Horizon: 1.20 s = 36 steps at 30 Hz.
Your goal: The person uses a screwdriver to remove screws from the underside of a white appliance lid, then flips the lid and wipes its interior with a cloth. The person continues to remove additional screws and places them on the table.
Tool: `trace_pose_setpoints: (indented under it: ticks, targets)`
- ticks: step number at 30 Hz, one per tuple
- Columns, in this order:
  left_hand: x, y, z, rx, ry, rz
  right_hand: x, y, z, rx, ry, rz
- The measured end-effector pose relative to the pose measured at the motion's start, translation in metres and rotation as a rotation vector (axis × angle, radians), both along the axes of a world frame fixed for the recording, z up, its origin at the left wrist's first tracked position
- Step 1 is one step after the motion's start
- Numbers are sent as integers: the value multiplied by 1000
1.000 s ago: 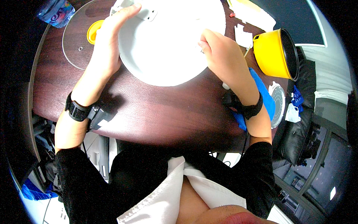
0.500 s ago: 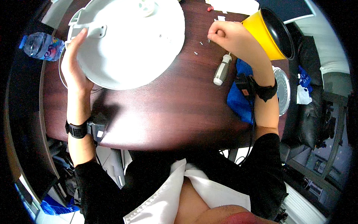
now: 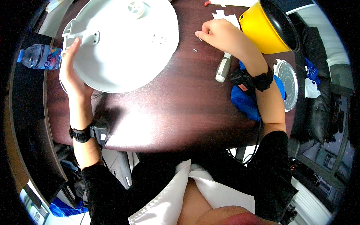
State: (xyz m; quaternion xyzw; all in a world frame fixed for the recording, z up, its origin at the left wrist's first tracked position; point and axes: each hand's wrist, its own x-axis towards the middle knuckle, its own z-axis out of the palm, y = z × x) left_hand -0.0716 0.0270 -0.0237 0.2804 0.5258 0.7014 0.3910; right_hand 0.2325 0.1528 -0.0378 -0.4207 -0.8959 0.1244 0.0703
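My left hand [image 3: 75,77] grips the near left rim of a large white round plastic shell [image 3: 123,62], thumb lying over the edge, fingers hidden underneath. Inside the shell sit a small round wheel-like part [image 3: 136,8] and several tiny specks [image 3: 159,38]. My right hand [image 3: 227,35] hovers low over the table, closed, thumb and fingers drawn together; whatever they pinch, if anything, is too small to make out. Just below its fingertips lies a small screw [image 3: 200,39], and another screw [image 3: 195,50] rests nearer me. A grey-and-white screwdriver [image 3: 224,69] lies partly beneath my right forearm.
A yellow pot with a black inside [image 3: 258,30] lies tipped at the far right. Blue cloth [image 3: 245,103] and a perforated white disc [image 3: 288,84] are beside my right forearm. A water bottle [image 3: 39,56] lies left of the shell. White scraps [image 3: 225,17] lie behind my right hand.
My right hand has moved left, its fingertips now by the screws. More specks show inside the shell than before. My left hand keeps its hold, and the whole view has shifted slightly.
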Motion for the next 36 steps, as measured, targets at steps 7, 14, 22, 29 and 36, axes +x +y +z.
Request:
trace_pose_setpoints:
  ticks: [7, 14, 22, 29, 36]
  targets:
    - [2, -1, -1, 15, -2, -21, -3, 3, -10, 42, -36, 59]
    - [6, -1, 4, 24, -55, -94, 3, 3, 3, 24, 43, -32]
    - [6, -4, 5, 6, -18, -51, 17, -4, 3, 2, -57, 78]
    - [0, -4, 0, 25, 42, -49, 16, -7, 3, -15, -87, 99]
    - [4, -7, 1, 32, 93, -92, 7, -12, 6, -8, -153, 102]
